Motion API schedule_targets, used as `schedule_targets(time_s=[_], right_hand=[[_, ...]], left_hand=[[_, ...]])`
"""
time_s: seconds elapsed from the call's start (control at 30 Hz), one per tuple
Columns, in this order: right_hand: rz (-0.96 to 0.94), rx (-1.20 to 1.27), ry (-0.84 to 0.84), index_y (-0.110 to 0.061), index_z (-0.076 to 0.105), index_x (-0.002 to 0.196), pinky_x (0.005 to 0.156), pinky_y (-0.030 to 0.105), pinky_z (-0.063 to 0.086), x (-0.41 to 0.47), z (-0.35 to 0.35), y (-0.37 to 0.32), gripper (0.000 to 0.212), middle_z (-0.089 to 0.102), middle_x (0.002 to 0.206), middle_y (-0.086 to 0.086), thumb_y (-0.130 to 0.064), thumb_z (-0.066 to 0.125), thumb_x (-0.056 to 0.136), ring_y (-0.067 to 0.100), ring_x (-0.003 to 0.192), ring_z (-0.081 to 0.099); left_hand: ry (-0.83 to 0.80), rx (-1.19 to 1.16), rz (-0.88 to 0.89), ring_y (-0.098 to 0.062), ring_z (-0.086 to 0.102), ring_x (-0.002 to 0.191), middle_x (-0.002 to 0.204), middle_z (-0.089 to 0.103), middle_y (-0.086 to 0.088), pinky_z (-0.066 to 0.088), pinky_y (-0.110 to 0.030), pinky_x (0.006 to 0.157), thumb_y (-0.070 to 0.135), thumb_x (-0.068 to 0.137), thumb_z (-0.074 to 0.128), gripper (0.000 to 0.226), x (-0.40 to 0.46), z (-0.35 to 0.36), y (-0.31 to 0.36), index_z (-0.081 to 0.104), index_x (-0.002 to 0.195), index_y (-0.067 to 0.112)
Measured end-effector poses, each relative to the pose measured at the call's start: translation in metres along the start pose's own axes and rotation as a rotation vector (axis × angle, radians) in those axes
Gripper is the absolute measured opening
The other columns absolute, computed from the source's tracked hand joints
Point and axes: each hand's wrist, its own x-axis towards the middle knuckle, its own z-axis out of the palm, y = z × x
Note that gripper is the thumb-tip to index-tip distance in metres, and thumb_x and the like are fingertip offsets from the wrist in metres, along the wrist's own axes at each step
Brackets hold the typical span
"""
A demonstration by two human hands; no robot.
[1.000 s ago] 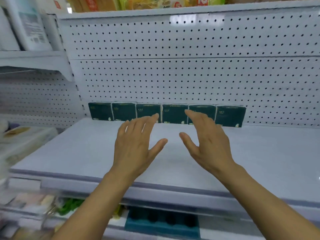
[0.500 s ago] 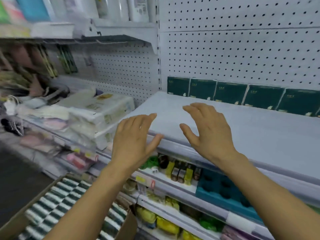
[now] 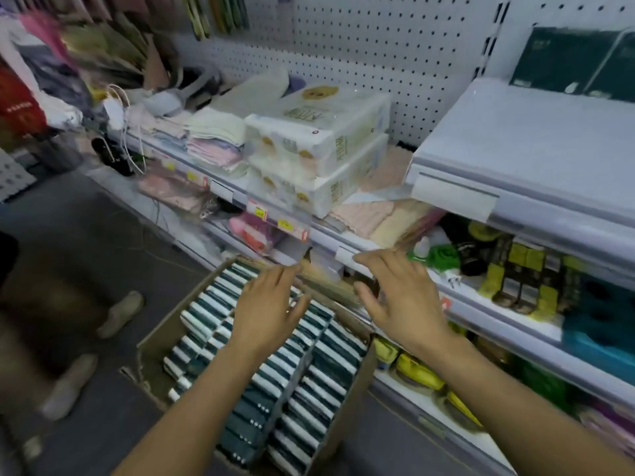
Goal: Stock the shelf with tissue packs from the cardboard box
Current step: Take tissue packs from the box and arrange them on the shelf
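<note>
Both hands — left hand (image 3: 266, 314), right hand (image 3: 400, 300) — hover with fingers spread, gripping nothing, above the cardboard box (image 3: 156, 341). Its tissue packs (image 3: 309, 379) stand on edge in tight rows — dark green with white stripes.

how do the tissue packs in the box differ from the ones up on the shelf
The packs in the cardboard box stand packed on edge in tight rows, showing green and white striped edges. The shelf packs stand upright against the pegboard, showing broad dark green fronts. Both look the same dark green.
</note>
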Motion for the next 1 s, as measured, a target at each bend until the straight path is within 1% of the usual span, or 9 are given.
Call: schedule_targets(time_s=[0.07, 0.17, 0.23, 0.33, 0.5, 0.63, 0.77, 0.87, 1.0], right_hand=[[0.064, 0.027, -0.131, -0.019, 0.062, 0.118, 0.073, 0.037, 0.048, -0.017, 0.036, 0.0, 0.036, 0.064, 0.107, 0.001, -0.034, 0.045, 0.091, 0.025, 0.097, 0.059], [0.147, 0.025, -0.289, -0.023, 0.066, 0.107, 0.066, 0.036, 0.049, -0.041, 0.083, 0.008, 0.022, 0.066, 0.099, 0.002, -0.027, 0.058, 0.087, 0.028, 0.089, 0.064], [0.231, 0.02, -0.454, -0.027, 0.062, 0.116, 0.076, 0.037, 0.047, -0.054, 0.106, 0.014, 0.024, 0.064, 0.111, 0.0, -0.033, 0.054, 0.095, 0.027, 0.102, 0.061], [0.332, -0.021, -0.664, -0.03, 0.054, 0.128, 0.089, 0.035, 0.044, -0.073, 0.149, 0.028, 0.033, 0.058, 0.129, -0.002, -0.043, 0.043, 0.099, 0.023, 0.117, 0.052], [0.343, -0.142, -0.824, -0.024, 0.053, 0.129, 0.09, 0.033, 0.042, -0.086, 0.196, 0.038, 0.033, 0.052, 0.134, 0.003, -0.034, 0.041, 0.1, 0.024, 0.124, 0.046], [0.309, -0.251, -0.833, -0.02, 0.051, 0.132, 0.096, 0.033, 0.037, -0.091, 0.214, 0.042, 0.038, 0.045, 0.139, 0.005, -0.033, 0.044, 0.097, 0.024, 0.131, 0.038], [0.322, -0.298, -0.844, -0.018, 0.048, 0.133, 0.098, 0.035, 0.036, -0.09, 0.222, 0.042, 0.046, 0.043, 0.139, 0.006, -0.044, 0.051, 0.094, 0.024, 0.133, 0.035], [0.334, -0.31, -0.869, -0.017, 0.055, 0.127, 0.098, 0.035, 0.036, -0.087, 0.227, 0.039, 0.04, 0.043, 0.138, 0.007, -0.038, 0.053, 0.093, 0.025, 0.131, 0.036], [0.446, -0.143, -0.802, -0.021, 0.063, 0.113, 0.095, 0.035, 0.036, -0.082, 0.212, 0.038, 0.024, 0.049, 0.13, 0.002, -0.028, 0.055, 0.091, 0.024, 0.125, 0.04]], left_hand=[[-0.135, -0.035, -0.034, -0.026, 0.049, 0.126, 0.14, 0.051, -0.003, 0.044, -0.043, 0.099, 0.056, 0.101, 0.034, 0.059, -0.009, 0.028, -0.013, 0.039, 0.148, 0.021], [-0.284, -0.087, -0.047, -0.022, 0.047, 0.127, 0.147, 0.042, 0.001, 0.041, -0.039, 0.103, 0.05, 0.103, 0.037, 0.053, -0.015, 0.066, -0.025, 0.034, 0.15, 0.025], [-0.355, -0.134, -0.064, -0.021, 0.052, 0.121, 0.147, 0.041, 0.0, 0.043, -0.038, 0.1, 0.048, 0.103, 0.038, 0.051, -0.015, 0.089, -0.03, 0.035, 0.148, 0.025], [-0.426, -0.15, -0.027, -0.021, 0.047, 0.125, 0.14, 0.048, -0.002, 0.045, -0.038, 0.098, 0.042, 0.102, 0.045, 0.046, -0.012, 0.14, -0.041, 0.043, 0.144, 0.022], [-0.551, -0.111, 0.179, -0.023, 0.04, 0.132, 0.141, 0.049, 0.0, 0.034, -0.035, 0.105, 0.024, 0.098, 0.056, 0.044, -0.009, 0.208, -0.046, 0.048, 0.141, 0.022], [-0.481, 0.013, 0.314, -0.028, 0.047, 0.125, 0.129, 0.054, -0.004, 0.031, -0.04, 0.105, 0.02, 0.085, 0.067, 0.047, -0.008, 0.23, -0.043, 0.057, 0.131, 0.018], [-0.43, 0.171, 0.353, -0.025, 0.039, 0.122, 0.125, 0.049, -0.003, 0.027, -0.037, 0.098, 0.021, 0.088, 0.062, 0.042, -0.006, 0.237, -0.036, 0.056, 0.129, 0.019], [-0.435, 0.228, 0.404, -0.023, 0.034, 0.123, 0.13, 0.045, -0.002, 0.027, -0.035, 0.097, 0.021, 0.09, 0.059, 0.036, -0.001, 0.236, -0.033, 0.058, 0.127, 0.022], [-0.486, 0.18, 0.411, -0.02, 0.032, 0.126, 0.131, 0.039, 0.002, 0.024, -0.033, 0.099, 0.031, 0.088, 0.062, 0.041, 0.006, 0.213, -0.034, 0.054, 0.128, 0.027]])
